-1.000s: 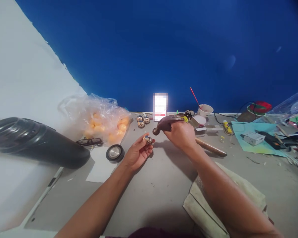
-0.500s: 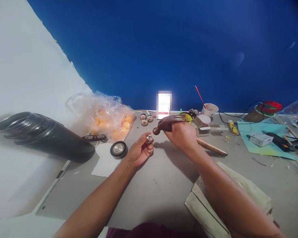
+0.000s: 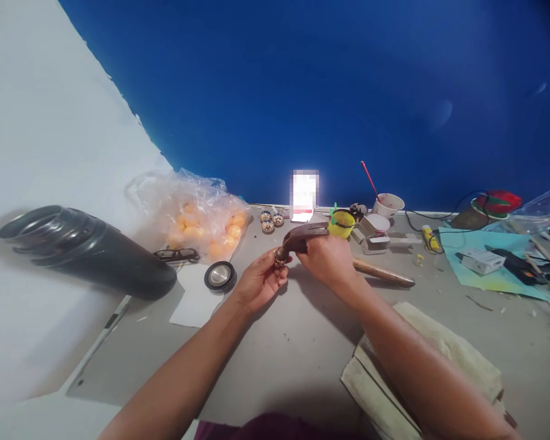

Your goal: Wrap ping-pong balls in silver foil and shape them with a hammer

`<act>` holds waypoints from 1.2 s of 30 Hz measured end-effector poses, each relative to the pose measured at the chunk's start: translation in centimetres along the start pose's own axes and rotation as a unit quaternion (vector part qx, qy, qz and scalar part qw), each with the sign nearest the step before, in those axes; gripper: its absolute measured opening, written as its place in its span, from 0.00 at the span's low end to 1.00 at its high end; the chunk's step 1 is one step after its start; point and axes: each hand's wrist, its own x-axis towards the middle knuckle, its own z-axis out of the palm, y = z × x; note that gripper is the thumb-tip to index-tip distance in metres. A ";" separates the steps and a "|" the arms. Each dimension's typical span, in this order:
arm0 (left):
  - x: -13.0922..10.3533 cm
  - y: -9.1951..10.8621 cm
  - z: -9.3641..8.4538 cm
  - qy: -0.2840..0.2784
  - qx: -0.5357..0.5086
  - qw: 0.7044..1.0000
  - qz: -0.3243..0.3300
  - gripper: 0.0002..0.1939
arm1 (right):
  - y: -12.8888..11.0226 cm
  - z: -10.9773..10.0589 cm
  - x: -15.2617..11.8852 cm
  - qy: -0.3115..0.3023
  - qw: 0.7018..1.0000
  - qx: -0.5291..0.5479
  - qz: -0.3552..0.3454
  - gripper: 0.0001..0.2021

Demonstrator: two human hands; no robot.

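My left hand (image 3: 261, 278) pinches a small shiny patterned ball (image 3: 280, 261) between thumb and fingers. Gripped close behind its head, a claw hammer (image 3: 385, 272) with a wooden handle is in my right hand (image 3: 327, 260). The hammer's striking face meets the top of the ball, hiding part of it; whether it presses cannot be told. Farther back on the table lie three similar patterned balls (image 3: 268, 225), clustered together.
Left of my hands are a dark flask (image 3: 91, 253), its round lid (image 3: 220, 277), eyeglasses (image 3: 176, 253) and a plastic bag of orange balls (image 3: 187, 214). A folded cloth (image 3: 435, 348) lies under my right forearm. Behind stand a bright phone (image 3: 304, 195), a yellow cup (image 3: 341, 225) and a white cup (image 3: 389, 204).
My right hand has moved the hammer left and down, bringing its face from just off the ball onto it. My left hand keeps hold of the ball in nearly the same place.
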 end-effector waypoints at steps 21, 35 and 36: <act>0.0 0.1 0.4 0.052 -0.053 0.996 -0.041 0.15 | 0.5 -0.1 0.1 0.022 1.000 -0.008 0.006 0.17; 0.1 0.6 0.3 0.119 -0.023 0.992 -0.033 0.08 | 1.6 -0.7 0.5 0.062 0.997 0.034 0.044 0.16; 0.1 0.6 0.3 0.112 -0.024 0.993 -0.031 0.08 | 1.6 -0.7 0.4 0.063 0.996 0.036 0.044 0.16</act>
